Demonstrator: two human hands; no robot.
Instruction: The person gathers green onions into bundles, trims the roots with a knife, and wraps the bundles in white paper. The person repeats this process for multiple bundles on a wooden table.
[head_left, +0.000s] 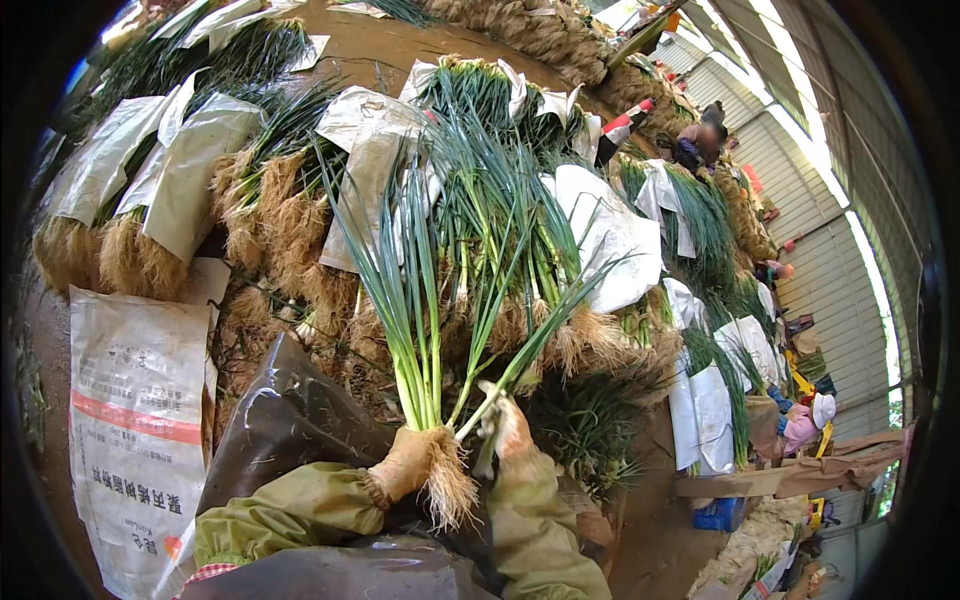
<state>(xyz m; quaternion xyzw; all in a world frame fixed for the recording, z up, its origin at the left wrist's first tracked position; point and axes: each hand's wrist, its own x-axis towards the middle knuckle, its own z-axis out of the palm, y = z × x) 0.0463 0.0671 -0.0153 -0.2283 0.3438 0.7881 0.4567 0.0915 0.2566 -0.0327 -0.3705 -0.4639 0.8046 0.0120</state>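
My left hand (405, 461), in a dirty pale glove, is closed around the lower stems of a bunch of green onions (420, 375). Their stringy roots hang below it and the long leaves fan upward. My right hand (506, 427), gloved too, grips the base of a green onion stalk (536, 345) that leans out to the right, close beside the bunch. Olive sleeves cover both forearms. Dark plastic sheeting (292, 405) lies over my lap.
Ahead lies a heap of green onions (487, 217) with roots toward me, partly under white sacks (607, 232). A printed woven sack (139, 420) is at the left, loose leaves (592, 427) at the right. Farther right are a blue container (718, 514) and a person in a white hat (810, 424).
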